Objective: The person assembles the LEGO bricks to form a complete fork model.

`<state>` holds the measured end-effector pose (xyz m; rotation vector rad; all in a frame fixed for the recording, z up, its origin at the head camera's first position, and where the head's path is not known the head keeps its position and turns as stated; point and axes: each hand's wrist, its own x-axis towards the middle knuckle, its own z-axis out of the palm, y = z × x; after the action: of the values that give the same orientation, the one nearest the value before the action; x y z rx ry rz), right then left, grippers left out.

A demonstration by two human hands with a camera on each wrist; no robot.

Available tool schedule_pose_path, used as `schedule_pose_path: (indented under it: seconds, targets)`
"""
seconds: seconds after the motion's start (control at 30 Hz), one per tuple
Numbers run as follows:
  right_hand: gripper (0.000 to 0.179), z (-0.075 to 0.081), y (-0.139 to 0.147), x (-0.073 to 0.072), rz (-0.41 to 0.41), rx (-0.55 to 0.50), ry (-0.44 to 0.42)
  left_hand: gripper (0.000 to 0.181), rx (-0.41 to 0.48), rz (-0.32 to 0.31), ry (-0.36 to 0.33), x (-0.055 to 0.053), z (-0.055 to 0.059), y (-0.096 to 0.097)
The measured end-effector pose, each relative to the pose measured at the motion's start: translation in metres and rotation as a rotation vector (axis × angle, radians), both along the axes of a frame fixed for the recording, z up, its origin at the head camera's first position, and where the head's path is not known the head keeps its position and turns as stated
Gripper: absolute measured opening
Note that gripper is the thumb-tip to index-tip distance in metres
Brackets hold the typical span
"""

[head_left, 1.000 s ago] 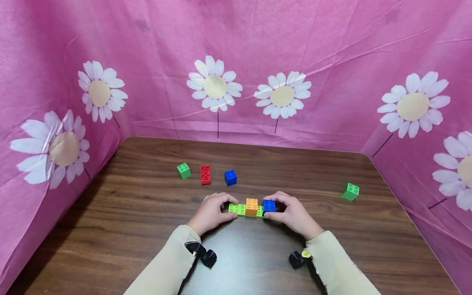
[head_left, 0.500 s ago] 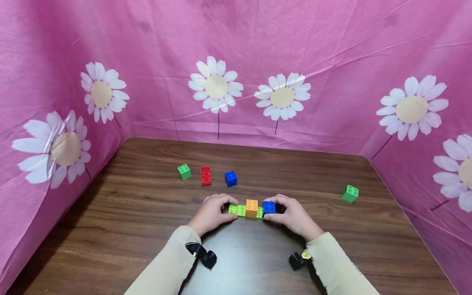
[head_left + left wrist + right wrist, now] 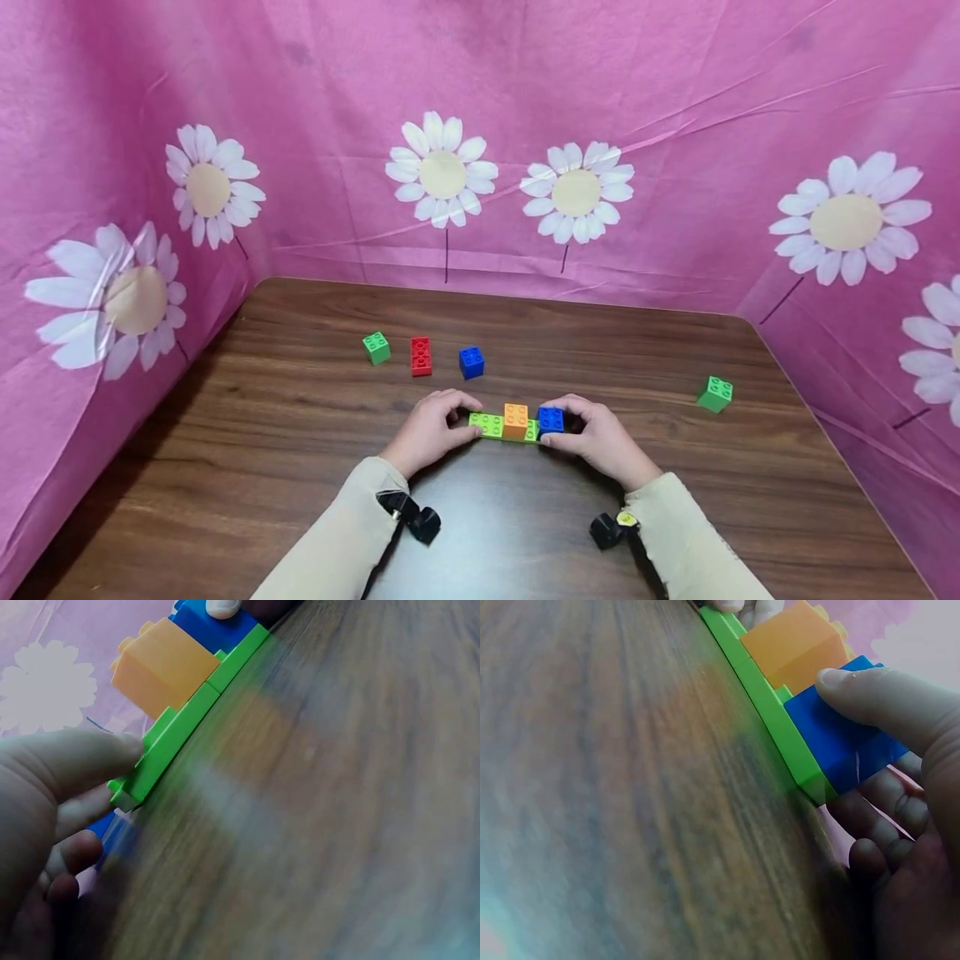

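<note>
Two light-green flat building bricks lie end to end, with a seam showing between them in both wrist views. An orange brick (image 3: 515, 422) stands over that seam, and a blue brick (image 3: 551, 420) sits on the right end. My left hand (image 3: 431, 429) pinches the left end of the left green flat brick (image 3: 169, 746), thumb on the near side and fingers behind. With thumb in front and fingers at the back, my right hand (image 3: 600, 437) grips the blue brick above the right green flat brick (image 3: 776, 727). The far fingertips are partly hidden by the bricks.
Behind the hands on the wooden table (image 3: 480, 517) lie a green brick (image 3: 377, 348), a red brick (image 3: 421, 357) on its side and another blue brick (image 3: 471, 362). A second green brick (image 3: 716, 394) is far right. A pink flowered cloth (image 3: 495, 67) encloses the back and sides.
My left thumb has shifted slightly up and back against the green flat brick's end. The right hand keeps its hold on the blue brick; the head view has moved a little.
</note>
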<state>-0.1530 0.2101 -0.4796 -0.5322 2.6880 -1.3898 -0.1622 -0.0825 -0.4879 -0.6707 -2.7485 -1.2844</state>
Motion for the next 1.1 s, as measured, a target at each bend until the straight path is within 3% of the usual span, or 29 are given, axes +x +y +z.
schedule_pose_path:
  seconds: [0.4, 0.63, 0.9, 1.1]
  targets:
    - [0.038, -0.003, 0.002, -0.001, -0.006, -0.002, -0.003, 0.033, 0.197, 0.173, -0.019, -0.007, -0.005, 0.0]
    - [0.037, -0.003, 0.003, -0.002, -0.008, 0.001, -0.01, 0.047, 0.216, 0.24, -0.038, -0.012, -0.004, 0.003]
    - [0.037, -0.003, 0.003, -0.003, -0.012, 0.002, -0.005, 0.055, 0.216, 0.278, -0.087, -0.022, -0.001, 0.005]
    - [0.037, -0.002, 0.001, -0.003, -0.019, 0.002, -0.021, 0.056, 0.214, 0.288, -0.077, -0.031, -0.001, 0.005]
